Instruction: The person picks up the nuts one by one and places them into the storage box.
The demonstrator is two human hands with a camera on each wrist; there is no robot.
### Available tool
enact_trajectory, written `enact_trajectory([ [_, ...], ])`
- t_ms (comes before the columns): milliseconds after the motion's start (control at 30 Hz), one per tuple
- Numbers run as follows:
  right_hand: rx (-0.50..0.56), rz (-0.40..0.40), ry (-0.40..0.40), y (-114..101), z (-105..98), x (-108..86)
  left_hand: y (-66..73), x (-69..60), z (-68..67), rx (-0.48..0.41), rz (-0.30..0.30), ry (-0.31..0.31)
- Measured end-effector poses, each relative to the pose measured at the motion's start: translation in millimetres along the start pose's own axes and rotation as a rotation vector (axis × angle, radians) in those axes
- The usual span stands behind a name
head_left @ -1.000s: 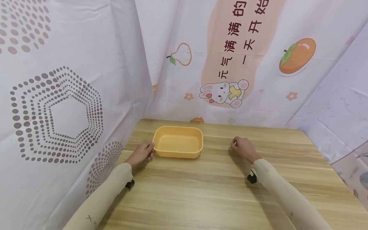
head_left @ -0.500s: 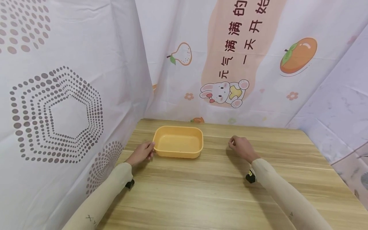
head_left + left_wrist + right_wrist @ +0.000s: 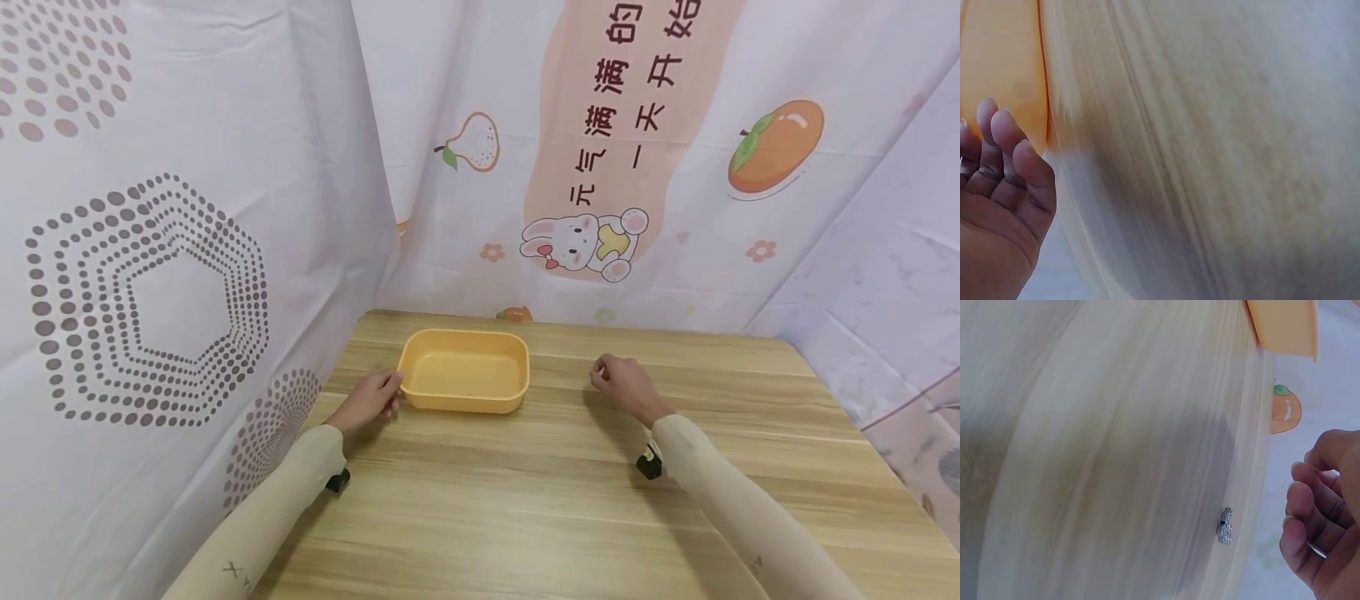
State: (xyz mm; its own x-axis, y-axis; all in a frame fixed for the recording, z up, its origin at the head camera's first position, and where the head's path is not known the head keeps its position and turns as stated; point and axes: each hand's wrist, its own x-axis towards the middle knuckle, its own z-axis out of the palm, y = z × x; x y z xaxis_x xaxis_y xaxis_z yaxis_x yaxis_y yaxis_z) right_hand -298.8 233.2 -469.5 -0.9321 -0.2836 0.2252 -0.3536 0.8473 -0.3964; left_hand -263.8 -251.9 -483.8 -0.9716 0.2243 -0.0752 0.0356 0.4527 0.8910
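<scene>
While the left hand [image 3: 372, 400] is set at the left end of the yellow tray [image 3: 465, 403], the tray's rim appears to be pinched there by thumb and index finger, with the other fingers bent loosely beneath (the contact itself is partly hidden). Well to the right of the tray, the right hand [image 3: 630, 387] is held over the bench [image 3: 480, 500] with its fingers curled inward; nothing is seen in it, though whether something is pinched at the thumb cannot be told. Near that hand, also to the right of the tray, a small silvery piece [image 3: 1225, 526] is shown in the right wrist view, apparently on the bench and apart from the fingers. Behind the tray, the bench is backed by a printed curtain [image 3: 450, 217].

The tray can be judged light, stiff and rather smooth, probably plastic; it would best be gripped by the rim at its short ends. The silvery piece is likely hard and light, best taken by its sides in a fingertip pinch.

Compared with the frame of a second earlier, the right hand has been brought slightly closer to the tray, while no shift of the tray or the left hand is noticed.
</scene>
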Motion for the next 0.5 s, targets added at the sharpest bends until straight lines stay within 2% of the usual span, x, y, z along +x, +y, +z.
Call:
enact_trajectory([
  [500,0.018,-0.013,0.012,-8.0,0.1,2.2,-1.8,0.8,-0.1,0.008,-0.008,0.004],
])
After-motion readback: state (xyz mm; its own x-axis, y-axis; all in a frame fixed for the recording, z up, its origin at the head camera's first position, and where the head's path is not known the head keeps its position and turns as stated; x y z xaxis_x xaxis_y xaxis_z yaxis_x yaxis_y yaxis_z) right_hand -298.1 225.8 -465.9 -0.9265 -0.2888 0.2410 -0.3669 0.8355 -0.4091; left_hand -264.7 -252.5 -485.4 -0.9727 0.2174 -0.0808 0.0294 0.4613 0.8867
